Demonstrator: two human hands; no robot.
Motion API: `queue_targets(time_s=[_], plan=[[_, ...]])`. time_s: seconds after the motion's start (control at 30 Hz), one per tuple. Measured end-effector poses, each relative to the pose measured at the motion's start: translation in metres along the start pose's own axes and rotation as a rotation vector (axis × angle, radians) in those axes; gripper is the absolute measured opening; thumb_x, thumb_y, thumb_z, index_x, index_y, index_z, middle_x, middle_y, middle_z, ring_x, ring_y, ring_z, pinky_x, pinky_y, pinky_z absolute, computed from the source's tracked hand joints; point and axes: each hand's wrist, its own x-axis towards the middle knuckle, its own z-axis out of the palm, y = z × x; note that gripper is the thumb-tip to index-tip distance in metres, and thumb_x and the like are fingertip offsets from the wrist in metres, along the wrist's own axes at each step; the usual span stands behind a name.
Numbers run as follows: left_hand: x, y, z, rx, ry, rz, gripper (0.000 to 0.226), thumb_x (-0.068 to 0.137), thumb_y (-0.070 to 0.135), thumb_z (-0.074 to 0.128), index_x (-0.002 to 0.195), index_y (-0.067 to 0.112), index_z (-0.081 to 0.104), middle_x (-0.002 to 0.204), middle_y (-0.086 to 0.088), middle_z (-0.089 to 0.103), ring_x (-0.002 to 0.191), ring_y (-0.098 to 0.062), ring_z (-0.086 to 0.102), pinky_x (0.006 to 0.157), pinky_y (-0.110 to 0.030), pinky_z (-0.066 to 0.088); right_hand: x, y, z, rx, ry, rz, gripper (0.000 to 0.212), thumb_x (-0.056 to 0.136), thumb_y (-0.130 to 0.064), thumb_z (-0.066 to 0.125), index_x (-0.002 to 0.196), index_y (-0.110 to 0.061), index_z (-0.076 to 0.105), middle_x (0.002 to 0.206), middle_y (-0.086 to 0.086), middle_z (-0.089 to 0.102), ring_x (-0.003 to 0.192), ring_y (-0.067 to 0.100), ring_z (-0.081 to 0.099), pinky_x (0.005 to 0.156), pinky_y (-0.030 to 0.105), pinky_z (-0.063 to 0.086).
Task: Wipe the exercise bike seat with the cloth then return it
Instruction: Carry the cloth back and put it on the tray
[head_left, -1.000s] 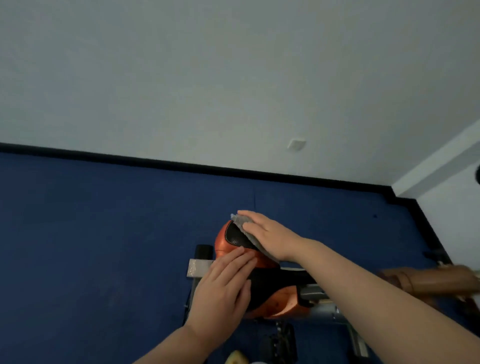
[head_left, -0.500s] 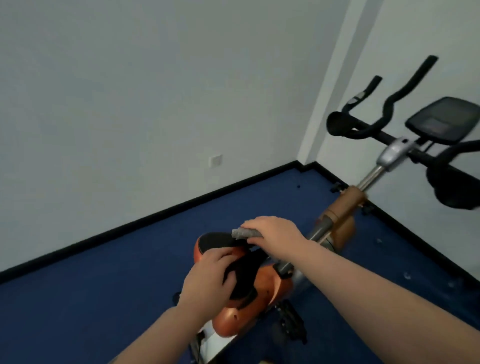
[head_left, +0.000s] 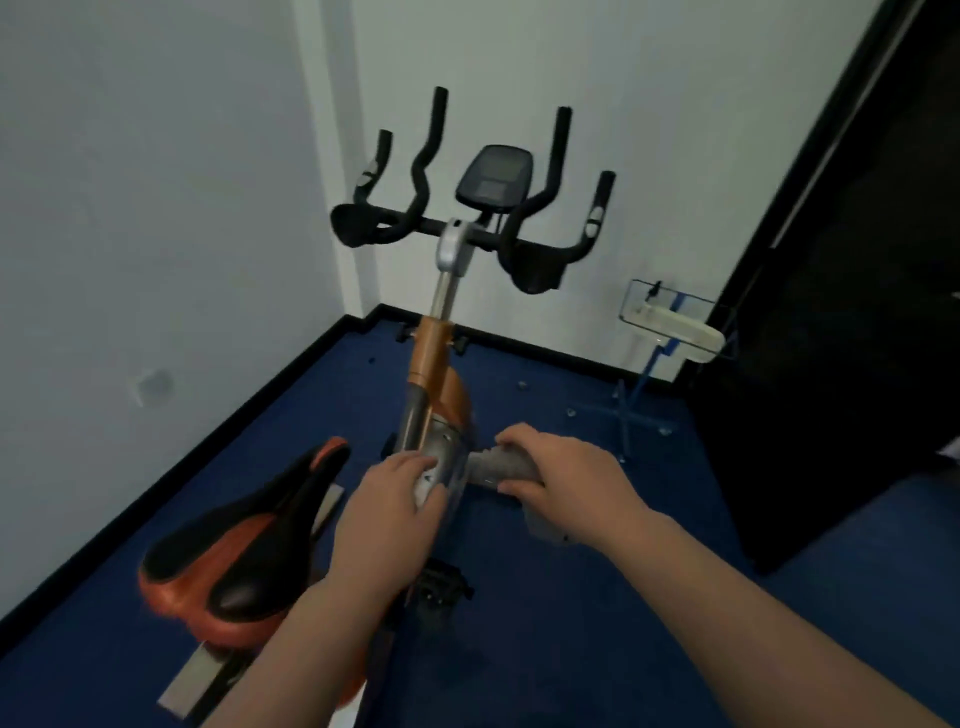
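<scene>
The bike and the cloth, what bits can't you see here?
- Pedal, head view: blurred and dark, partly behind the left hand's forearm.
- Cloth: its middle is wrapped inside the right hand.
- Console: the screen is too small and blurred to read.
- Seat post: hidden under the seat.

My view has swung up from the seat (head_left: 244, 545) to the handlebars (head_left: 467, 228) and console (head_left: 494, 176). Both my hands have left the saddle: the right hand (head_left: 566, 480) now grips the grey cloth (head_left: 501, 467) rolled up beside the frame, and the left hand (head_left: 389, 509) pinches its other end.
</scene>
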Motion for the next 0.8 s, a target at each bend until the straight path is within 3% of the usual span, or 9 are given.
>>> queue_targets(time_s=[0.1, 0.27, 0.4, 0.8], plan=[[0.0, 0.045, 0.028, 0.009, -0.048, 0.1, 0.039, 0.091, 0.034, 0.05, 0.128, 0.022, 0.055, 0.134, 0.007, 0.051, 0.123, -0.011, 0.043, 0.099, -0.025, 0.034, -0.046, 0.042, -0.019, 0.019, 0.036, 0.135, 0.033, 0.086, -0.052, 0.058, 0.113, -0.042, 0.042, 0.095, -0.015, 0.062, 0.081, 0.009, 0.057, 0.059, 0.027, 0.038], [-0.004, 0.109, 0.088, 0.029, -0.17, 0.213, 0.041, 0.092, 0.038, 0.048, 0.131, 0.027, 0.051, 0.138, 0.012, 0.045, 0.127, -0.007, 0.038, 0.106, -0.026, 0.033, -0.12, 0.116, -0.045, 0.058, 0.082, 0.343, 0.03, 0.086, -0.052, 0.057, 0.112, -0.043, 0.045, 0.095, -0.019, 0.062, 0.083, 0.002, 0.057, 0.069, 0.027, 0.048], [-0.001, 0.164, 0.14, 0.048, -0.209, 0.248, 0.04, 0.091, 0.035, 0.052, 0.129, 0.022, 0.054, 0.136, 0.01, 0.049, 0.126, -0.009, 0.042, 0.106, -0.027, 0.034, -0.172, 0.178, -0.063, 0.059, 0.095, 0.443, 0.028, 0.086, -0.054, 0.055, 0.111, -0.046, 0.045, 0.094, -0.021, 0.062, 0.083, -0.001, 0.055, 0.068, 0.019, 0.044], [0.046, 0.272, 0.24, 0.152, -0.248, 0.257, 0.042, 0.091, 0.036, 0.05, 0.13, 0.02, 0.053, 0.137, 0.007, 0.049, 0.127, -0.013, 0.042, 0.105, -0.031, 0.036, -0.206, 0.319, -0.124, 0.061, 0.191, 0.547, 0.03, 0.085, -0.052, 0.059, 0.112, -0.043, 0.049, 0.086, -0.019, 0.059, 0.076, 0.0, 0.056, 0.06, 0.018, 0.043]])
